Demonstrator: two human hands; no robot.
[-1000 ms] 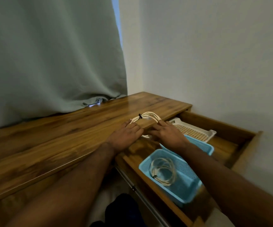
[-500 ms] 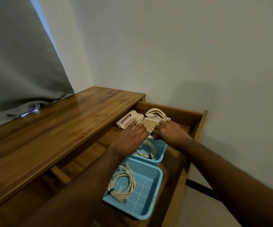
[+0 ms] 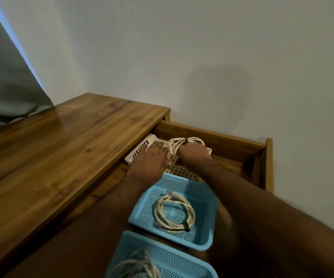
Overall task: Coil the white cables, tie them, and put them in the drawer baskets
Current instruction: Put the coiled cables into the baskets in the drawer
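Right hand [image 3: 193, 154] hiding coil's [image 3: 184, 142] near side

Open drawer [image 3: 212, 135] crowded — white basket [image 3: 140, 150], two blue baskets [image 3: 208, 199] fill it, desktop [image 3: 65, 145] bare.

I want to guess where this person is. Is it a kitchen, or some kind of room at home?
Probably a room at home, perhaps a bedroom or study, not a kitchen. A wooden desk stands against a plain wall beside a grey curtain, and its open drawer holds baskets of coiled cables.
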